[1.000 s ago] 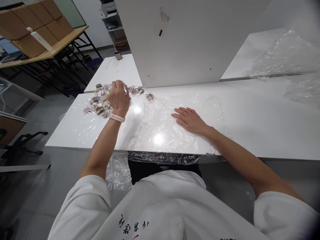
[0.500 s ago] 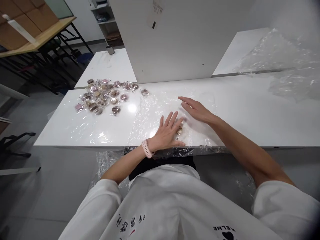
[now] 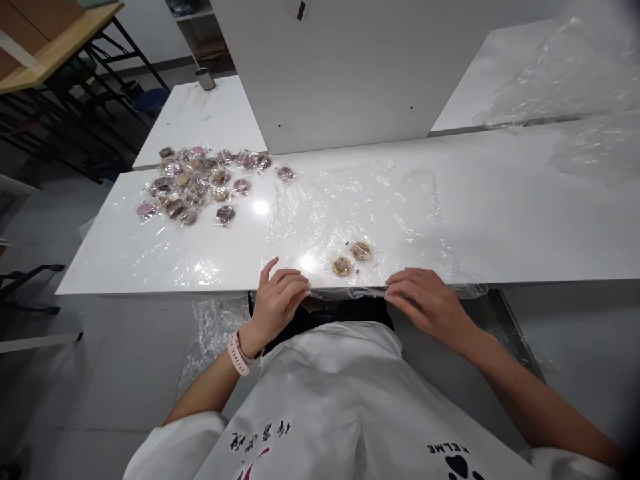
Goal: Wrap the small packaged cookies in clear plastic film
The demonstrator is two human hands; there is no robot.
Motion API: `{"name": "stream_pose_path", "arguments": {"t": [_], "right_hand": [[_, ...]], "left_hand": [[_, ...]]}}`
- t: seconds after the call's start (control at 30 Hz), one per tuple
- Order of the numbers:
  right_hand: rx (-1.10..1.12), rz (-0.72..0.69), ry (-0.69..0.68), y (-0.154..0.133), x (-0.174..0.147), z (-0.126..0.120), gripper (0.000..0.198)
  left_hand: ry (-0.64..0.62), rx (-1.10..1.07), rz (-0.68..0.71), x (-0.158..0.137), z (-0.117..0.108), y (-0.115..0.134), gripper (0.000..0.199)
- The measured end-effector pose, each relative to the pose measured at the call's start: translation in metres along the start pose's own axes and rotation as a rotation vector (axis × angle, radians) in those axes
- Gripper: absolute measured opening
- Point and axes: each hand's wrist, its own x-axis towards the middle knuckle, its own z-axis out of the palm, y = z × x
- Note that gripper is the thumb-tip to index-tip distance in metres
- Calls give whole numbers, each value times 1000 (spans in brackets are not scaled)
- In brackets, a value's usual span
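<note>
A sheet of clear plastic film (image 3: pixel 325 207), perhaps bubble wrap, lies over the white table and hangs past its front edge. Two small round pieces in clear wrappers, a lower one (image 3: pixel 342 267) and an upper one (image 3: pixel 361 251), sit close together on the film near that edge. To their left, my left hand (image 3: pixel 277 300) pinches the near edge of the film between thumb and fingers, forefinger raised. On the other side, my right hand (image 3: pixel 430 303) is closed on the same edge, fingers bent. A pink wristband (image 3: pixel 237 355) circles my left wrist.
Several wrapped round pieces (image 3: pixel 195 185) form a loose pile on the left of the table (image 3: pixel 500 220). A tall white panel (image 3: pixel 345 73) stands behind the film. More clear plastic (image 3: pixel 575 73) lies at the far right, and a metal cup (image 3: pixel 205 79) stands at the back left.
Both hands have moved back to the table's front edge and now grip the film there. The two wrapped pieces, earlier mostly under my left hand, are uncovered. The view has tipped slightly downward.
</note>
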Motion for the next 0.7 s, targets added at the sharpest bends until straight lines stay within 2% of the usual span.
{"name": "stream_pose_path", "arguments": {"t": [0.1,0.17,0.27,0.33,0.4,0.47,0.5,0.6,0.7], "right_hand": [[160,167,-80,5,30,-19,25],[203,265,-107,12,49,-21,31],[175,324,-142,27,71,-11,34],[125,343,-162,36,79,0,33],[86,354,-165,40,83,8,31],[68,358,-158,41,85,12,29],[66,359,-160,41,86,13,29],[72,361,-207,43,89,8,29],[37,353,-266,51,93,-3,28]], "left_hand": [[-80,-21,-109,32,-8,-7,13],[-101,64,-194,48,-8,-9,14],[17,244,-291,53,1,1,22],[166,248,-257,45,14,17,32],[236,122,-84,34,31,36,40],[157,2,121,27,50,51,49],[86,-17,180,27,58,55,52],[-100,41,147,36,74,53,59],[-214,67,81,47,78,38,76]]}}
